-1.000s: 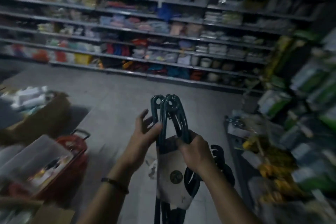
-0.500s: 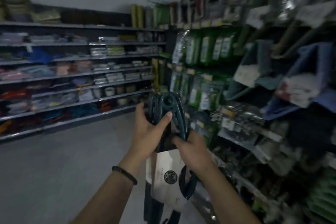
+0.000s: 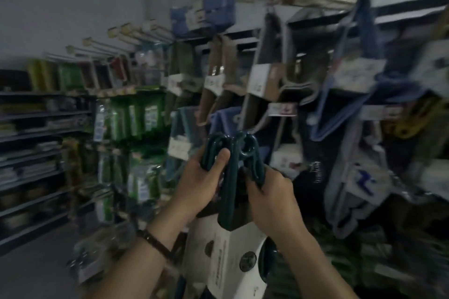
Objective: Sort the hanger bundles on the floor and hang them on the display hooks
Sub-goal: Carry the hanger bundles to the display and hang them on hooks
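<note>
A bundle of dark teal plastic hangers (image 3: 230, 192) with a white paper sleeve (image 3: 233, 257) round its lower part stands upright in front of me. My left hand (image 3: 199, 184) grips the left group of hook tops, thumb over them. My right hand (image 3: 269, 199) grips the right side just below the hooks. The hook tops (image 3: 243, 145) point up toward a wall of display hooks (image 3: 136, 31) with hanging hanger packs (image 3: 267, 75). The picture is blurred.
Blue and grey hanger bundles (image 3: 345, 114) hang to the right. Green packets (image 3: 136, 116) hang left of centre. Dark store shelves (image 3: 31, 153) run along the left, with grey floor (image 3: 36, 274) below them.
My view has swung from the floor and far shelves up to the hook wall. Both hands have raised the bundle, and my left hand has closed round the hook tops.
</note>
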Demonstrator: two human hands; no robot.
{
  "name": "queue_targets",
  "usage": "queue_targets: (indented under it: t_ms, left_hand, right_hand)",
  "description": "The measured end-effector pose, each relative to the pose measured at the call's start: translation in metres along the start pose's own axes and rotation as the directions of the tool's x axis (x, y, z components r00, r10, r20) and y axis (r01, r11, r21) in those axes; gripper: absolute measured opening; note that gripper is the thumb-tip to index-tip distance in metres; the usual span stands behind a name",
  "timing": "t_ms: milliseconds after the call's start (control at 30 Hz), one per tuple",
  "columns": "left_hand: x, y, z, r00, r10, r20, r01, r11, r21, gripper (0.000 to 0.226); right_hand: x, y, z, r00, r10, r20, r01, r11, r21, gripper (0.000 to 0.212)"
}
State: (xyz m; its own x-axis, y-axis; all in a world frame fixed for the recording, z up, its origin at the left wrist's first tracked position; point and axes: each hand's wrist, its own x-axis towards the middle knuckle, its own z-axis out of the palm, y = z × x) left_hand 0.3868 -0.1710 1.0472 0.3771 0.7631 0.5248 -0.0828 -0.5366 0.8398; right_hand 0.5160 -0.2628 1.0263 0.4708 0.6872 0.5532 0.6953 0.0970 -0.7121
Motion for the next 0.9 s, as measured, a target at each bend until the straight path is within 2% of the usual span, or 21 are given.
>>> queue_targets:
  t_ms: [133,233,400,533,600,700,800,900]
  left_hand:
    - [0.03,0.029,0.087,0.991,0.095,0.089,-0.096,0.995,0.006,0.047]
    - [0.044,0.054,0.145,0.979,0.146,0.144,-0.142,0.989,-0.042,0.03]
    - [0.062,0.09,0.224,0.95,0.197,0.244,-0.126,0.952,-0.278,0.059]
    - [0.072,0.122,0.267,0.905,0.289,0.311,-0.186,0.928,-0.322,0.026]
    - [0.085,0.133,0.284,0.879,0.312,0.361,-0.183,0.919,-0.348,0.022]
    - [0.105,0.154,0.298,0.818,0.327,0.473,-0.159,0.919,-0.361,0.021]
    - [0.13,0.165,0.299,0.73,0.376,0.572,-0.254,0.925,-0.283,0.027]
    - [0.153,0.177,0.302,0.626,0.413,0.662,-0.372,0.904,-0.213,0.04]
  right_hand:
    - [0.028,0.031,-0.096,0.999,0.046,0.004,-0.045,0.993,-0.105,0.042]
    - [0.038,0.045,-0.157,0.997,0.042,-0.057,-0.05,0.987,-0.15,0.044]
    - [0.045,0.059,-0.232,0.972,-0.004,-0.234,-0.057,0.966,-0.253,0.033]
    - [0.045,0.063,-0.272,0.918,-0.058,-0.392,-0.056,0.961,-0.272,0.031]
    - [0.044,0.056,-0.291,0.898,-0.042,-0.439,-0.096,0.953,-0.289,0.036]
    - [0.041,0.047,-0.329,0.841,0.016,-0.54,-0.146,0.969,-0.199,0.035]
    - [0.047,0.041,-0.366,0.792,0.005,-0.611,-0.208,0.942,-0.263,0.031]
    - [0.062,0.039,-0.392,0.787,0.02,-0.617,-0.264,0.914,-0.307,0.027]
